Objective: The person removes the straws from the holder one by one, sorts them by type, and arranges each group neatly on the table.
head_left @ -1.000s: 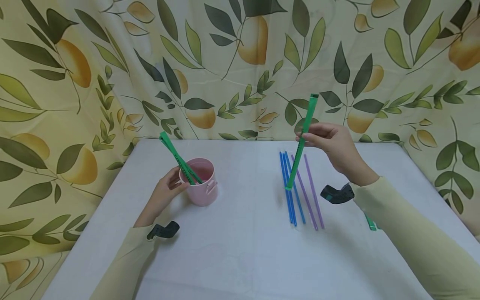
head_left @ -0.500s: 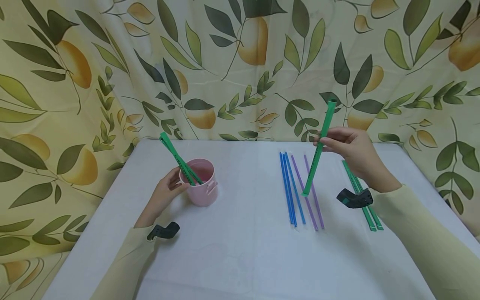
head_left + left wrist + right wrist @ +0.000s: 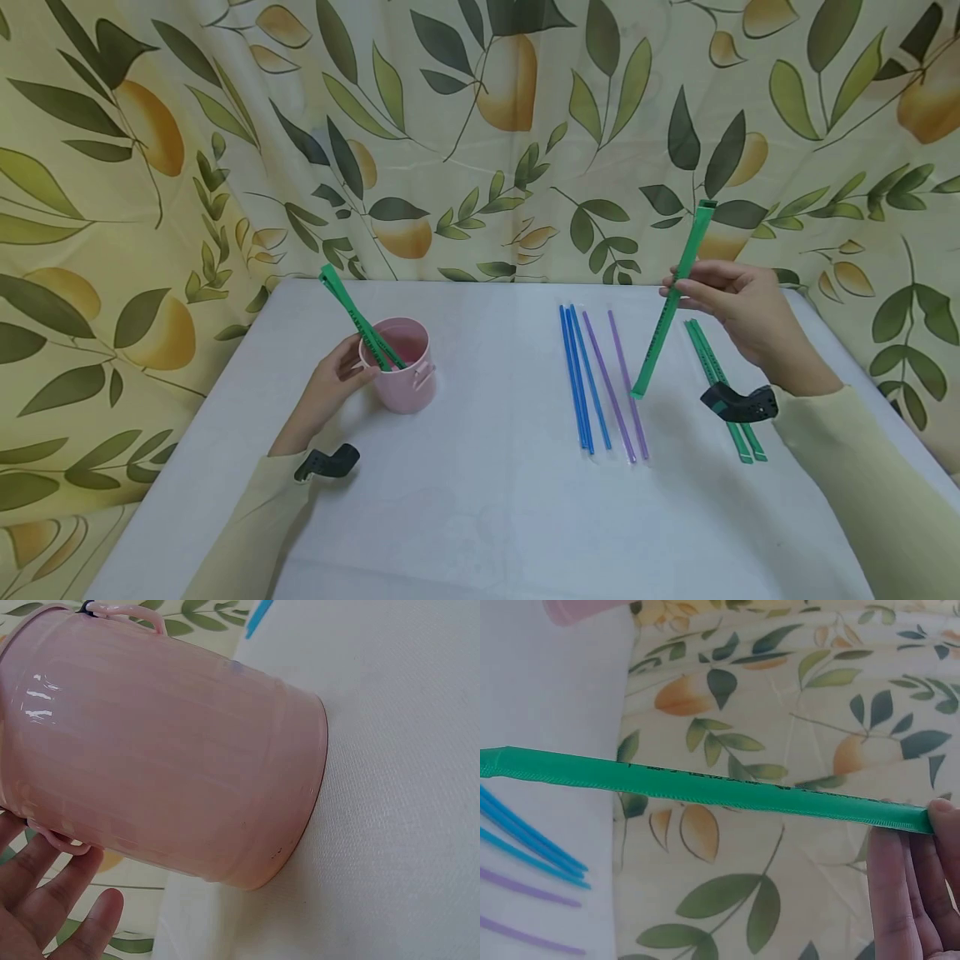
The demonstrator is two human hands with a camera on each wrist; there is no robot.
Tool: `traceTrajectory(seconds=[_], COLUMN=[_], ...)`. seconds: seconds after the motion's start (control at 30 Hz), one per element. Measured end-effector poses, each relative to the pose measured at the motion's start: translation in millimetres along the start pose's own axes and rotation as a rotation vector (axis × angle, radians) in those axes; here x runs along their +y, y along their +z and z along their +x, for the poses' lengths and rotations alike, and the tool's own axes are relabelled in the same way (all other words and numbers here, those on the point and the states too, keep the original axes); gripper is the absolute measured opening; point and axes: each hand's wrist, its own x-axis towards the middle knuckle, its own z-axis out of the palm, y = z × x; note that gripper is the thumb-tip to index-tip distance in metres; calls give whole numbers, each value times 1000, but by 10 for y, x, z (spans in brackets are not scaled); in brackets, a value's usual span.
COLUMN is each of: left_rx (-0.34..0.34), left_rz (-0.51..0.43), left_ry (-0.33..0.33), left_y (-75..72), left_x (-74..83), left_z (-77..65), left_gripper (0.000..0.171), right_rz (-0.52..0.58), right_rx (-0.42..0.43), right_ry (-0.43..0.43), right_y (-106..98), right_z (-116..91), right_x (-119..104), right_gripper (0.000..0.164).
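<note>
My right hand (image 3: 750, 321) pinches a long, narrow green packet (image 3: 671, 308) with black print, raised and tilted above the table. In the right wrist view, thumb and fingers grip one end of this packet (image 3: 705, 787). My left hand (image 3: 326, 387) holds the left side of a pink bucket (image 3: 405, 387) near its rim. Seen from the left wrist, the fingers lie by the small handle of the bucket (image 3: 172, 750); the thumb is out of sight there. Green packets (image 3: 348, 304) lean in the bucket, their lower ends inside it.
Several thin blue sticks (image 3: 576, 379) and two purple sticks (image 3: 628, 383) lie side by side on the white table (image 3: 480, 517). More green packets (image 3: 705, 354) lie right of them, partly behind the right wrist camera (image 3: 738, 402). A fruit-patterned cloth (image 3: 480, 208) hangs behind.
My right hand has moved right with the green packet, away from above the blue sticks, uncovering the green packets on the table. The left hand and bucket stay put.
</note>
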Motion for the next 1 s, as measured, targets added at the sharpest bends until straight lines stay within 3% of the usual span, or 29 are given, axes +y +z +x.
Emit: traceTrajectory(seconds=[0.47,0.83,1.0], left_rx=[9,5,8], left_rz=[15,8,14], left_ry=[0,4,-4], left_y=[5,2,3], left_x=[-1,21,17], left_z=[1,-4,-4], left_gripper=[65,65,66], right_rz=[230,179,74], right_rx=[-33,-31,-53], right_ry=[-17,52,120], right_y=[-322,-565,-679], right_z=[-86,-145,-132], right_x=[143,256,300], right_gripper=[22,24,26])
